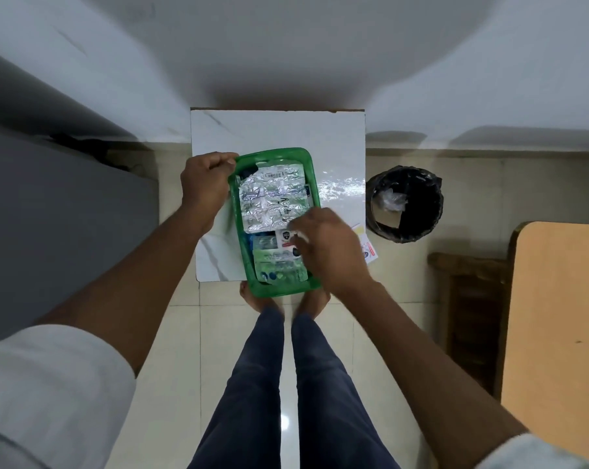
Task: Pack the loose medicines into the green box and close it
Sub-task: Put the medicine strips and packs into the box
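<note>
Green box [311, 174] lies open on the white counter [337, 137], its near end overhanging the edge, the right grip [326, 248] pinching a small packet [286, 239] above foil medicine strips [272, 201] inside, the left grip [203, 184] closed on its far-left rim.

The green box [275, 221] lies open on the white marble-patterned table [333, 137], packed with silver foil blister strips [272, 198] and green sachets [279, 267]. The left hand [203, 187] grips the box's far-left rim; the right hand [326, 248] reaches inside (fingertips blurred). A black bin [406, 204] stands right of the box.
</note>
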